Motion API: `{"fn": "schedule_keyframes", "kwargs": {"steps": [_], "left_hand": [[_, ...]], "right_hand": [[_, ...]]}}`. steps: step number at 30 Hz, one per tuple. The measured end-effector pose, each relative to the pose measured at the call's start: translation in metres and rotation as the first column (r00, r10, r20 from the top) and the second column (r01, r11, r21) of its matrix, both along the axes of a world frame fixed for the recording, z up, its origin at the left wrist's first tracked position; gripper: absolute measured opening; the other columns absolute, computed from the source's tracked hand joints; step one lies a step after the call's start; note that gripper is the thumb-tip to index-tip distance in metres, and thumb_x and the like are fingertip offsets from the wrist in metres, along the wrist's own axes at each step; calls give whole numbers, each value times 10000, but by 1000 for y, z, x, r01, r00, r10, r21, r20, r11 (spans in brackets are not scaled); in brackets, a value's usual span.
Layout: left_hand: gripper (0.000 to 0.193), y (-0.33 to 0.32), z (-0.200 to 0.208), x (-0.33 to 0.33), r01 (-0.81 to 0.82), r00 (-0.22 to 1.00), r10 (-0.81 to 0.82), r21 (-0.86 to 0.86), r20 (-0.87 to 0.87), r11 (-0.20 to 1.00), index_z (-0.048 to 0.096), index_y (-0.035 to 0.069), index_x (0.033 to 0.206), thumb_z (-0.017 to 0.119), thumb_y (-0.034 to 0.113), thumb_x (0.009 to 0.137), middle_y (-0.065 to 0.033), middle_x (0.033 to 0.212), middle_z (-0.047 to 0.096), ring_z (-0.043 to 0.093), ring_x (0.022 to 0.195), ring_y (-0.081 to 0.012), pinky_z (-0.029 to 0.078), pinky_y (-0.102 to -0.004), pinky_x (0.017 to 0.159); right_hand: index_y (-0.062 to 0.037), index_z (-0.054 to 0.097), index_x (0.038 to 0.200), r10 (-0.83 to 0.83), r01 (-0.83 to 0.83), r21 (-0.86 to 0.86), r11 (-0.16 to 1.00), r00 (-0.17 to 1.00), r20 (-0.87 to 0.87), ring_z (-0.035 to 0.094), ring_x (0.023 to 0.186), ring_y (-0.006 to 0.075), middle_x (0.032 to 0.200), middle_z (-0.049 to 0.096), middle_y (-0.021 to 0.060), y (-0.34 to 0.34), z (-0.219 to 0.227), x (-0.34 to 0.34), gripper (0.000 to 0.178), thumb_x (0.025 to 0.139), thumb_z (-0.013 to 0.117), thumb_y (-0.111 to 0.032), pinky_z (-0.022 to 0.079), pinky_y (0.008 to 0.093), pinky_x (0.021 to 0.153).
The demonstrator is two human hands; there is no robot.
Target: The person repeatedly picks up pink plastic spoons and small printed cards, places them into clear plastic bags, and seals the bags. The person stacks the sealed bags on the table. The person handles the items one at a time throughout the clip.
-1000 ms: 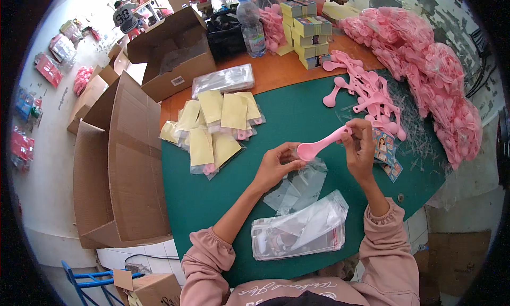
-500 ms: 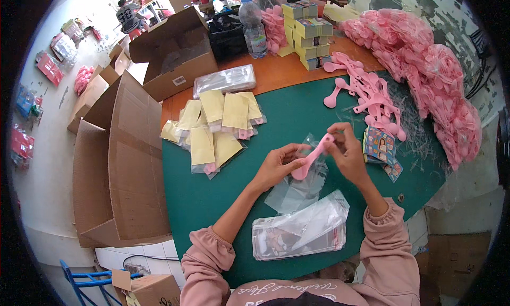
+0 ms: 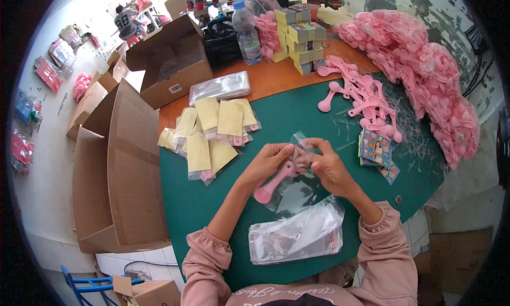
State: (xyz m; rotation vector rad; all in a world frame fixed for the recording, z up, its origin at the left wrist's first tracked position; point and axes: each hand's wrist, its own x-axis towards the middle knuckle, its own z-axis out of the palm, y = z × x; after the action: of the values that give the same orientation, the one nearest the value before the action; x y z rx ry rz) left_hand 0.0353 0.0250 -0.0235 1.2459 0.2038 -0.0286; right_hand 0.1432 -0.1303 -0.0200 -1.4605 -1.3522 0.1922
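Observation:
A pink double-ended spoon hangs at a slant below my left hand, its larger bowl toward the lower left. My left hand is closed, with thumb and fingers pinching the upper part of a clear plastic bag. My right hand is closed on the same bag's other side. The spoon lies against or within the bag's film; which one I cannot tell. Just nearer to me rests a stack of clear plastic bags on the green table mat.
Filled bags with yellow cards lie left. Loose pink spoons, a stack of printed cards and big bags of pink spoons sit right. Behind stand card bundles and a water bottle; cardboard boxes flank the left.
The spoon has moved down and left, from between both hands to below the left one. My right hand has come down and left onto the bag.

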Motion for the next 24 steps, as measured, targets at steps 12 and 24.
{"fn": "schedule_keyframes", "kwargs": {"steps": [12,24], "left_hand": [[388,8,4,-1,77,996,-84,225,23,971,525,-29,1028,331,298,951,-153,876,625,617,804,-169,497,-248,699],[410,12,3,9,110,991,-120,155,59,982,549,-70,1048,360,279,944,-165,945,620,615,870,-201,498,-262,753]], "right_hand": [[16,579,854,-634,645,-670,367,701,327,556,785,310,862,568,191,-115,15,122,325,674,660,-242,421,389,692],[21,584,845,-731,870,-243,429,492,473,596,683,302,807,604,181,-101,80,94,164,743,602,-106,453,371,616]]}}
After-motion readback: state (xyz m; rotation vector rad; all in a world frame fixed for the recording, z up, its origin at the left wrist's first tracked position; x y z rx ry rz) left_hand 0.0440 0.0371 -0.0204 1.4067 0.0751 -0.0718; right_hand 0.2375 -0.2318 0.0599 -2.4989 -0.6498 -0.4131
